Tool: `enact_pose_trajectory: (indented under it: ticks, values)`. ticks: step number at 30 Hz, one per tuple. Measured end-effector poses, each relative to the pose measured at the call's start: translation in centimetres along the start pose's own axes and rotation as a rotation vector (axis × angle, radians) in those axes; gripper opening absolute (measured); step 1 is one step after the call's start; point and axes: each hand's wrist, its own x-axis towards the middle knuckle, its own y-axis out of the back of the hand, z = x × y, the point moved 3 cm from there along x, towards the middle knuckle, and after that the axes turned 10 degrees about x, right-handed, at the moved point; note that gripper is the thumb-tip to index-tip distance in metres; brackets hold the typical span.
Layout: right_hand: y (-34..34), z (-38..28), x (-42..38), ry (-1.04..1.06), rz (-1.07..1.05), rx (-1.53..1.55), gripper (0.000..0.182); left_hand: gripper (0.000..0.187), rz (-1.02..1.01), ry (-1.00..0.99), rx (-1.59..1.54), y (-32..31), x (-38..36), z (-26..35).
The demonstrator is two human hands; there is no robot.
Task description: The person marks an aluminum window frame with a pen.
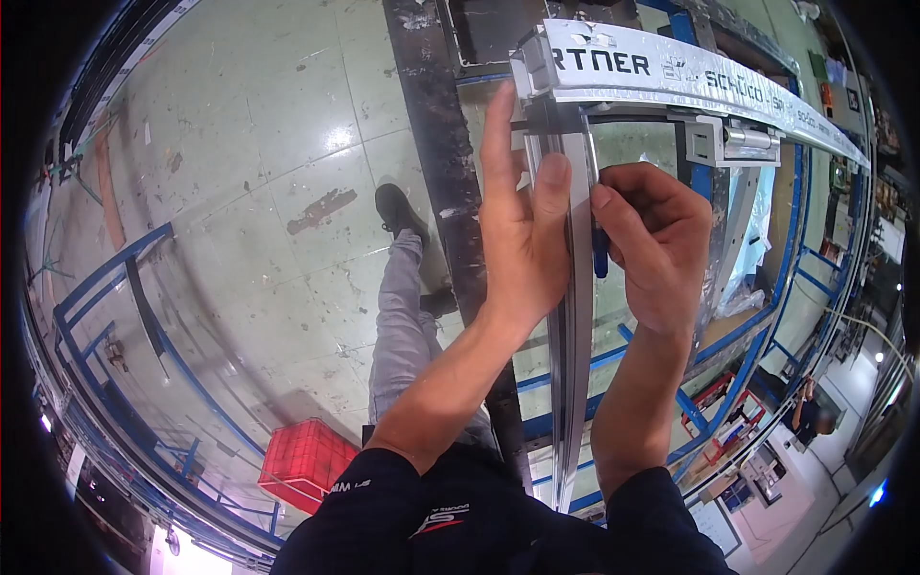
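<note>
My left hand point(522, 235) lies along a grey aluminium profile point(575, 316), seen edge-on. Its index finger stretches up the left side, and its thumb rests on top of the profile. The other fingers are mostly hidden. On the right side, my right hand point(661, 235) pinches a slim tool with a blue handle point(601, 257) between thumb and bent fingers, close against the profile; its exact kind I cannot tell. Just above both hands, the upright meets a crosswise profile point(690, 72) covered in printed white film.
Blue metal frames point(728, 379) support the work on the right. A hinge-like metal fitting point(738, 142) sits under the film-covered profile. A red crate point(307, 462) stands on the floor at lower left. Another person point(810, 417) is far off to the right.
</note>
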Motion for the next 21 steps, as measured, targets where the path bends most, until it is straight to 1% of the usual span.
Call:
enact_pose_trajectory:
  ticks: [7,11,13,16,21]
  values:
    - [0.1,0.0,0.0,0.011,0.003,-0.005,0.011,0.05,-0.031,-0.054,0.089,0.3,0.0,-0.4]
    - [0.2,0.0,0.0,0.012,0.01,-0.022,0.012,0.047,-0.003,-0.193,0.201,0.4,0.4,-1.1]
    - [0.2,0.1,0.0,0.007,0.012,-0.025,0.012,0.046,-0.001,-0.18,0.205,0.4,0.4,-1.0]
    - [0.1,0.0,0.0,-0.001,0.012,-0.018,0.012,0.045,-0.021,-0.057,0.097,0.3,0.0,-0.4]
    - [0.1,0.1,0.1,0.004,0.007,-0.029,0.012,0.043,-0.026,-0.05,0.058,0.3,-0.1,-0.6]
